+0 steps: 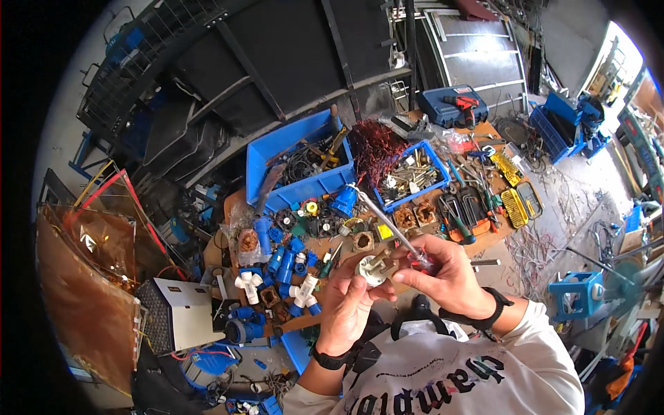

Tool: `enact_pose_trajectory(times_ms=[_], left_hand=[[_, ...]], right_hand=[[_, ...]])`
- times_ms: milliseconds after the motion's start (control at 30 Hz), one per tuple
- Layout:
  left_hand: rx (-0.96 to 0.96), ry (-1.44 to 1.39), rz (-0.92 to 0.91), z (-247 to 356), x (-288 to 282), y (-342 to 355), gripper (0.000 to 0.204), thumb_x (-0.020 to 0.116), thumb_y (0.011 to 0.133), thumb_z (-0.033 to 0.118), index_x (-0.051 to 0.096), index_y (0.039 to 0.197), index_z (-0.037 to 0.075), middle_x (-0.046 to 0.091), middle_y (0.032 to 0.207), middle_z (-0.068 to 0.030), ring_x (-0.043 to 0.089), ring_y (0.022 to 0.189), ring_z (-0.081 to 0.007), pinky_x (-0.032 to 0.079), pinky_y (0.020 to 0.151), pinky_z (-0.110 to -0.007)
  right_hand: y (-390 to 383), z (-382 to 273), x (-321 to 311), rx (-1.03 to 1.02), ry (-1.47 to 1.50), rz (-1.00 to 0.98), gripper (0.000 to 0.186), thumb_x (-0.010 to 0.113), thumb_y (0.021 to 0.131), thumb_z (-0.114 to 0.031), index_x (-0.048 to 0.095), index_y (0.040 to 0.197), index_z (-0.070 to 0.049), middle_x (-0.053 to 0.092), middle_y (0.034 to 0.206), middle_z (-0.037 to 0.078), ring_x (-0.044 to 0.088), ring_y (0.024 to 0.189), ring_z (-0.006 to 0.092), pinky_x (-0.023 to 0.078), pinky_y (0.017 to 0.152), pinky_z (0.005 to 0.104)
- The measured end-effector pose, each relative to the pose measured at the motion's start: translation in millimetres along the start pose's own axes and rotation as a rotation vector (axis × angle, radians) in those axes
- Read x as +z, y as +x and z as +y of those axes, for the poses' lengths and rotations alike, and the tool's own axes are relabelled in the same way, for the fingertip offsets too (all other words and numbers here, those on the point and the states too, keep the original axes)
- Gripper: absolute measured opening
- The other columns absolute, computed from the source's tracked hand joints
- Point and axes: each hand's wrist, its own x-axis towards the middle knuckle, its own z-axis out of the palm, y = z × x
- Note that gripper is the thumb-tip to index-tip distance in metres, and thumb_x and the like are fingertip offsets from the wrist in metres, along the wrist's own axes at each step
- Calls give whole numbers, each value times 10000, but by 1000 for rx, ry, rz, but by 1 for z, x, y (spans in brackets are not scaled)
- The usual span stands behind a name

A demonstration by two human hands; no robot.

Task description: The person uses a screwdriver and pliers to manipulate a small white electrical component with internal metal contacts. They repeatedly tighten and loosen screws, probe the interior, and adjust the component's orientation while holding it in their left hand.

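My left hand (pixel 344 308) is closed around a small white round plastic part (pixel 371 271) with beige prongs standing up from it; its exact kind I cannot make out. My right hand (pixel 453 278) grips a screwdriver (pixel 389 223) by its red handle, close beside that part. The long metal shaft slants up and to the left, its tip pointing away from me toward the blue bins. Both hands are raised over the near edge of the workbench (pixel 492 259). My right fingers hide most of the handle.
A big blue bin (pixel 308 196) of tools and cables stands behind, beside a smaller blue crate (pixel 412 200) of metal rods. Blue and white pipe fittings (pixel 304 291) crowd the left. Rightward lie hex keys (pixel 472 207), a yellow bit case (pixel 514 207) and a red drill (pixel 467 105) by a blue toolbox (pixel 443 116).
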Motion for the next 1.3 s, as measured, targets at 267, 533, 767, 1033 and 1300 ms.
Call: enact_pose_trajectory(times_ms=[267, 533, 767, 1033, 1300], left_hand=[[12, 125, -62, 39, -26, -30, 514, 604, 938, 260, 430, 1335, -16, 619, 1153, -168, 669, 901, -242, 588, 763, -370], [-8, 153, -117, 58, -34, -45, 466, 557, 969, 260, 465, 1313, -41, 644, 1091, -143, 679, 884, -228, 584, 797, -371], [-68, 134, -103, 65, -33, -55, 444, 533, 982, 262, 477, 1303, -40, 655, 1038, -138, 689, 863, -237, 582, 792, -363], [-107, 134, -189, 69, -27, -64, 496, 455, 1003, 374, 471, 1280, -37, 634, 1040, -175, 681, 837, -258, 581, 756, -370], [-476, -212, -325, 82, -41, -65, 607, 283, 1018, 495, 491, 1254, -24, 656, 953, -215, 693, 792, -287, 576, 720, -371]], right_hand=[[-8, 2, 55, -87, -257, 46, 151, 752, 821, -96, 632, 850, -10, 590, 816, -4, 482, 709, 55, 377, 618, 228], [-20, -12, 81, -125, -376, 118, 173, 753, 811, -137, 620, 780, -30, 508, 616, -4, 408, 566, 59, 324, 503, 260], [-33, -21, 97, -53, -283, 136, 192, 720, 844, -152, 596, 773, -24, 555, 615, -1, 473, 573, 48, 386, 514, 241], [-36, -20, 100, 64, 21, 107, 155, 659, 904, -162, 605, 893, -18, 569, 656, -24, 467, 550, 30, 367, 491, 216], [-30, -10, 101, 195, 317, 25, 162, 635, 925, -190, 607, 842, -54, 563, 644, -24, 362, 443, 23, 240, 390, 205]])
